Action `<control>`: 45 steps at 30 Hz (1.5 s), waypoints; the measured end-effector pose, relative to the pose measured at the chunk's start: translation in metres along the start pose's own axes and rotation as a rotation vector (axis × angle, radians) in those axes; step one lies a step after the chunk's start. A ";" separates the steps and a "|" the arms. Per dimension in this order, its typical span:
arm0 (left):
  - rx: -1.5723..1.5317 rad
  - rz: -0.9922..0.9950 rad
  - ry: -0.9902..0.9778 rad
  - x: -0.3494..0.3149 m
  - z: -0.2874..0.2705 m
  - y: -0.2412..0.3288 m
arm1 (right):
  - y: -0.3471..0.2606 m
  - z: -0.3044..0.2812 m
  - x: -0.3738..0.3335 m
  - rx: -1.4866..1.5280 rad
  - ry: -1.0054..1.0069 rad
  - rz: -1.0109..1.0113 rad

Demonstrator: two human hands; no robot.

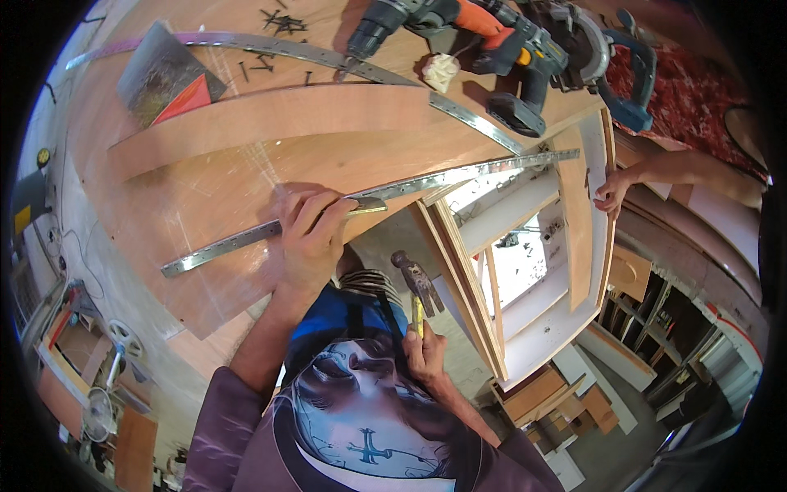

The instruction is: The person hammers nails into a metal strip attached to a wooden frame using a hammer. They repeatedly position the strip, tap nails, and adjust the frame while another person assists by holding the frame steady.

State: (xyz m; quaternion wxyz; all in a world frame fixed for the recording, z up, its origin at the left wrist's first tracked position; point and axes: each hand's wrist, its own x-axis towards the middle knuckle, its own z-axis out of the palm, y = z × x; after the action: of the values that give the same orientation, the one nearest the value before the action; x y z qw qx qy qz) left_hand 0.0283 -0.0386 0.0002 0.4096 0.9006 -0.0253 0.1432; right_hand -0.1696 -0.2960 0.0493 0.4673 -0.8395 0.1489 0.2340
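Note:
My left hand (pixel 311 234) is closed over a long perforated metal strip (pixel 459 174), which looks like a piano hinge. The strip slants across the wooden panel (pixel 213 180) and reaches over an open wooden frame (pixel 484 303) on the right. From under my left fingers pokes a short brass-coloured metal piece (pixel 370 205); its other end is hidden. My right hand (pixel 425 353) grips the yellow handle of a claw hammer (pixel 416 279), held upright in front of my body, head up and apart from the strip.
Screws (pixel 283 22), a cordless drill (pixel 381 29), another power tool (pixel 525 61) and a circular saw (pixel 586 45) lie at the far side. A curved wood strip (pixel 279 119) and a blade (pixel 168 74) rest on the panel. Another person's hand (pixel 613 190) touches the frame at right.

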 end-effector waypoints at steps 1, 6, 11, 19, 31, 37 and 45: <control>0.004 0.003 0.003 0.002 0.008 0.006 | -0.001 -0.001 0.002 -0.017 0.005 0.025; 0.003 0.004 0.000 0.017 0.042 0.029 | -0.006 -0.006 0.001 0.036 0.065 0.079; -0.069 -0.018 0.034 0.017 0.030 0.025 | -0.004 -0.004 -0.004 0.081 0.088 0.092; -0.072 -0.056 0.043 0.014 0.024 0.020 | -0.006 -0.006 0.000 0.070 0.063 0.073; -0.063 -0.039 0.052 0.018 0.024 0.019 | -0.088 -0.032 0.022 0.076 0.069 -0.130; -0.050 -0.008 0.051 0.019 0.025 0.018 | -0.148 -0.068 0.024 0.600 0.332 -0.765; -0.056 0.003 0.013 0.022 0.018 0.021 | -0.037 -0.008 0.027 0.002 0.103 -0.130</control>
State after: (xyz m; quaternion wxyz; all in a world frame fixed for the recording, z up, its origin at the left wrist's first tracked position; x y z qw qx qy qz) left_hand 0.0506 -0.0641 0.0105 0.4346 0.8878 -0.0281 0.1487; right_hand -0.1271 -0.2847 0.0645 0.4742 -0.8577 0.1181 0.1597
